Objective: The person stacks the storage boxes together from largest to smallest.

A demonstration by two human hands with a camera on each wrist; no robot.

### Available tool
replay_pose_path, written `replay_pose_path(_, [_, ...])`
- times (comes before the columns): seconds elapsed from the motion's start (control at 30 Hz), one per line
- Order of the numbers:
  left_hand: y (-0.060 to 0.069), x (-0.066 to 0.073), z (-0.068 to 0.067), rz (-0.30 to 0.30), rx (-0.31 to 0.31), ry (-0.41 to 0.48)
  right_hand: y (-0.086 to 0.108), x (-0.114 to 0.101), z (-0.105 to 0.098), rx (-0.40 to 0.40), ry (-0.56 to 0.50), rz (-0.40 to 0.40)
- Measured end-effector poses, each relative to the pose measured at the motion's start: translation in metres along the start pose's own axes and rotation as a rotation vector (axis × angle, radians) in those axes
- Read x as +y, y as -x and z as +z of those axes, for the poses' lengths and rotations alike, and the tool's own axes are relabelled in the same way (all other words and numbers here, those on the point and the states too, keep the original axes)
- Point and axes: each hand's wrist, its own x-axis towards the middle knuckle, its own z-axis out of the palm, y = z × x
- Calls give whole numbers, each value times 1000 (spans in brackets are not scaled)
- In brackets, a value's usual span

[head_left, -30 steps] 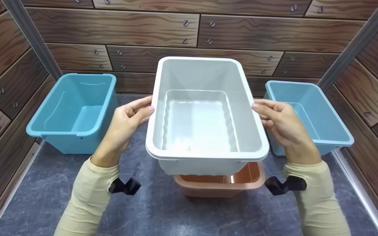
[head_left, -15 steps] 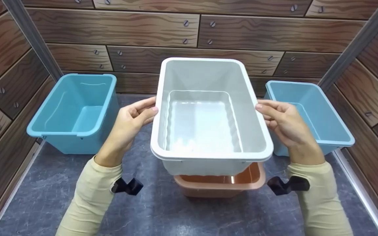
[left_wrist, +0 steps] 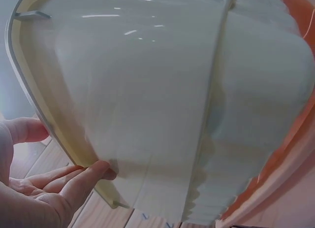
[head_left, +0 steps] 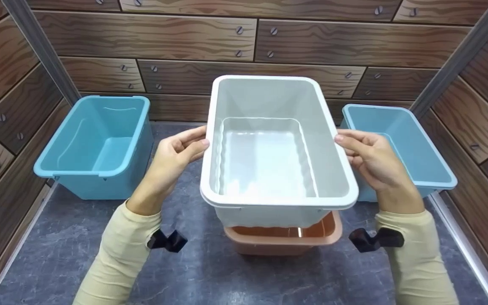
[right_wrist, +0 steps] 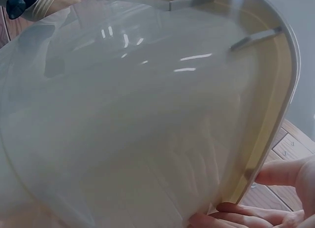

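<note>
Between both hands hangs a pale grey plastic bin (head_left: 265, 165), its open top facing up and tilted toward the head camera, with nothing inside. The left hand (head_left: 168, 163) grips its left rim, thumb on the outer edge and fingers under the lip, as the left wrist view shows on the bin's wall (left_wrist: 142, 90). On the opposite rim, the right hand (head_left: 377, 163) pinches the edge in the same way; the bin's outer side (right_wrist: 123, 129) fills the right wrist view. Below it stands an orange-brown bin (head_left: 286, 248), mostly hidden by the grey one.
A turquoise bin (head_left: 100, 182) stands at the left on the dark grey floor (head_left: 197, 275). At the right is a lighter blue bin (head_left: 417, 156), partly behind the right hand. Wood-patterned walls (head_left: 201, 38) enclose the space on three sides.
Both hands have shifted slightly to the right together with the grey bin, keeping their hold on its rim. The other bins have stayed in place.
</note>
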Motion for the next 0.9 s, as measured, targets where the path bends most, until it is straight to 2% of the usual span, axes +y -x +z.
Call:
replay_pose_path(0.33, [-1,-2,2,-7,-28,-3,1,1,-5,-10,-15,6])
replay_pose_path(0.9, [-4,-9,9,9,-41,1,2,2,-13,-5,-38,17])
